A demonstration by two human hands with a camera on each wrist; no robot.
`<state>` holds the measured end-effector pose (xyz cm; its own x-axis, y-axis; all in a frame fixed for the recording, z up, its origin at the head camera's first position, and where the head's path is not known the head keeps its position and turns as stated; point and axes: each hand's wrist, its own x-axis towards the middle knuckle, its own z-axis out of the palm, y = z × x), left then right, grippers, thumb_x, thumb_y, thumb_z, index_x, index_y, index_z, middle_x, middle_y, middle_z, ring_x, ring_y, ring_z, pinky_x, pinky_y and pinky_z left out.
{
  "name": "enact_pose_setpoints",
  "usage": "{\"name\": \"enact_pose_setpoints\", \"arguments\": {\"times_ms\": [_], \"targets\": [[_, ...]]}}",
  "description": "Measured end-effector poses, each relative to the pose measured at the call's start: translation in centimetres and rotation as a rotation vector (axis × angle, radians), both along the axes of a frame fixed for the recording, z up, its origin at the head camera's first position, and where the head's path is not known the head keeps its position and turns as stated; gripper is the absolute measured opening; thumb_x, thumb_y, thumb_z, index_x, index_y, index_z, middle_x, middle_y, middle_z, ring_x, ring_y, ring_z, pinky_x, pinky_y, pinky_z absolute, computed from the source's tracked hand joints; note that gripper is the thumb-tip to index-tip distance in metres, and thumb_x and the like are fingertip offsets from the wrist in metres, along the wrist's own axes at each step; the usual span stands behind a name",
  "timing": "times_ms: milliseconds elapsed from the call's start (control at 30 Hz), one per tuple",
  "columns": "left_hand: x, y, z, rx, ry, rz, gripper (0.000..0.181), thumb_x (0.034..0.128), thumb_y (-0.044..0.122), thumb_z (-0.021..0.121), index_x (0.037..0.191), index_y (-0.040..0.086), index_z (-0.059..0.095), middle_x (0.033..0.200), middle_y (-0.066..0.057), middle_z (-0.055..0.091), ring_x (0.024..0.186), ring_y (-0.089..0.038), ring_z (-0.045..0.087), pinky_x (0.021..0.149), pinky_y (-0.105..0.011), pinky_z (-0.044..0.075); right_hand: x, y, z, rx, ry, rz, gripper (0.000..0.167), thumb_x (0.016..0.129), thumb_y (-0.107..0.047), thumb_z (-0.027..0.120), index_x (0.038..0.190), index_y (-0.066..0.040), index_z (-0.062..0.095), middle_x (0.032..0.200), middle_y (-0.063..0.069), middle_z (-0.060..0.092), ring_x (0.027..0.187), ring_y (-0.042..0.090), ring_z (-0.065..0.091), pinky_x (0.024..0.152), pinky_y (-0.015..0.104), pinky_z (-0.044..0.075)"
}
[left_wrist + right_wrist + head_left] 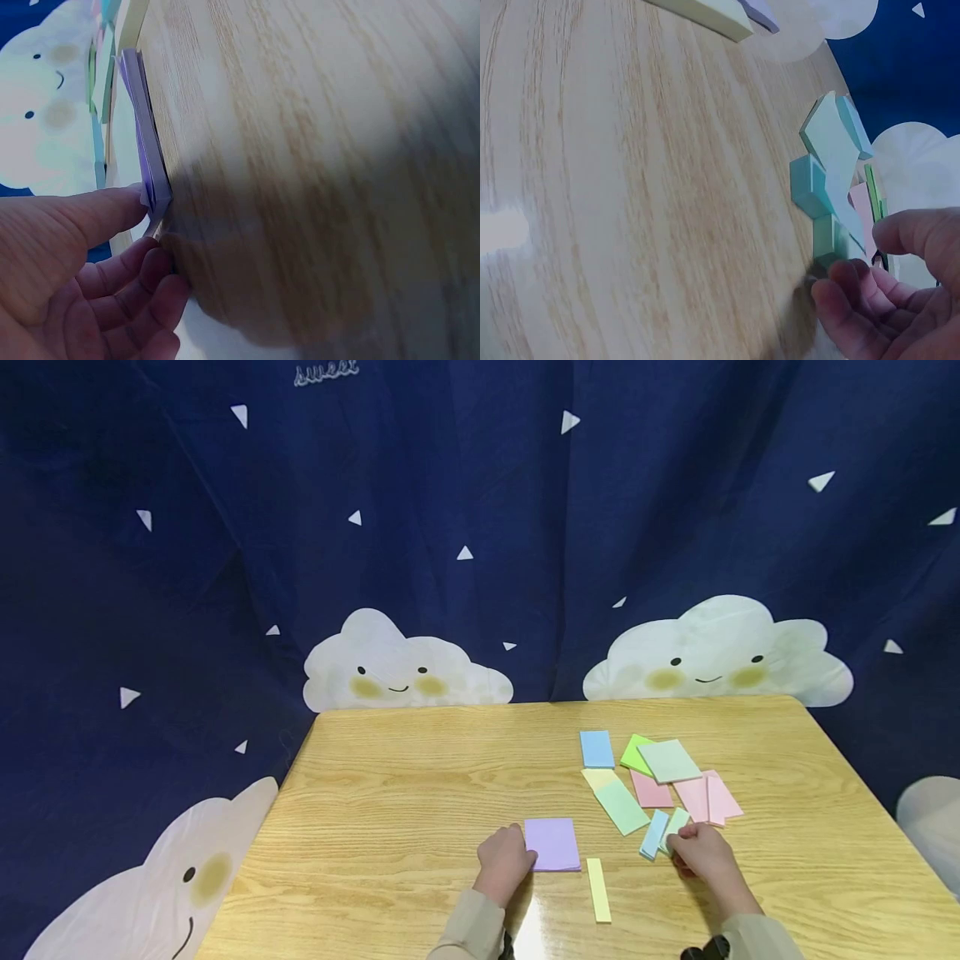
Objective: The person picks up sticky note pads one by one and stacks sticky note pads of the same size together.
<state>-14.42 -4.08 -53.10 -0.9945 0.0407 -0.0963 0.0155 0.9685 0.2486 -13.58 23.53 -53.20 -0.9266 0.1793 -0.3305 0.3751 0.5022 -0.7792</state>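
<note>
A square purple sticky note pad (552, 844) lies at the table's middle front. Its near left corner is pinched by my left hand (504, 862); in the left wrist view the thumb (120, 214) is against the pad and the corner sheets look slightly bent. My right hand (705, 856) has curled fingers at the near end of a narrow light green sticky note pad (675, 827). In the right wrist view its fingers (847, 277) meet that green pad's side, with the thumb over it. A narrow blue pad (654, 835) lies just left of it.
A narrow yellow pad (598, 891) lies between the hands. Farther back are a blue pad (597, 749), a long green pad (622, 807), a pale green pad (670, 761) overlapping a bright green one (636, 755), and pink pads (723, 799). A dark blue curtain (480, 485) hangs behind the table.
</note>
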Motion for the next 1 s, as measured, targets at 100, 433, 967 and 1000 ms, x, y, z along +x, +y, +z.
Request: {"name": "enact_pose_setpoints", "arguments": {"times_ms": [100, 433, 967, 1000], "targets": [[0.0, 0.0, 0.0, 0.012, 0.002, -0.004, 0.027, 0.0739, 0.027, 0.07, 0.075, 0.005, 0.055, 0.064, -0.006, 0.054, 0.059, -0.023, 0.056, 0.049, -0.036, 0.043, 0.0, 0.2, -0.2, 0.027, 0.007, -0.005, 0.019, 0.076, -0.009, 0.049, 0.081, 0.009, 0.048, 0.06, 0.007, 0.052, 0.051, 0.014, 0.052, 0.048, 0.029, 0.047], [0.0, 0.0, 0.1, 0.005, -0.022, -0.001, 0.028, 0.075, 0.029, 0.07, 0.077, 0.005, 0.055, 0.065, -0.005, 0.053, 0.06, -0.022, 0.056, 0.051, -0.036, 0.043, -0.2, 0.5, -0.6, 0.052, -0.018, -0.004, 0.027, 0.077, -0.015, 0.048, 0.05, -0.009, 0.045, 0.048, 0.001, 0.047, 0.046, 0.014, 0.045, 0.046, 0.028, 0.043], [-0.1, -0.1, 0.2, 0.019, -0.026, -0.004, 0.028, 0.0747, 0.029, 0.07, 0.079, 0.005, 0.055, 0.067, -0.006, 0.054, 0.063, -0.023, 0.057, 0.052, -0.037, 0.043, -1.1, -0.2, -0.4, 0.169, 0.004, 0.028, 0.023, 0.077, -0.015, 0.045, 0.059, -0.001, 0.048, 0.048, 0.005, 0.05, 0.041, 0.015, 0.049, 0.042, 0.03, 0.042], [-0.1, -0.1, 0.2, 0.017, -0.027, -0.005, 0.028, 0.0748, 0.029, 0.07, 0.079, 0.005, 0.056, 0.067, -0.006, 0.054, 0.063, -0.023, 0.057, 0.052, -0.037, 0.043, -1.1, -0.3, -0.4, 0.182, 0.005, 0.028, 0.023, 0.077, -0.015, 0.045, 0.058, -0.001, 0.047, 0.047, 0.005, 0.049, 0.04, 0.015, 0.048, 0.041, 0.03, 0.041]]}}
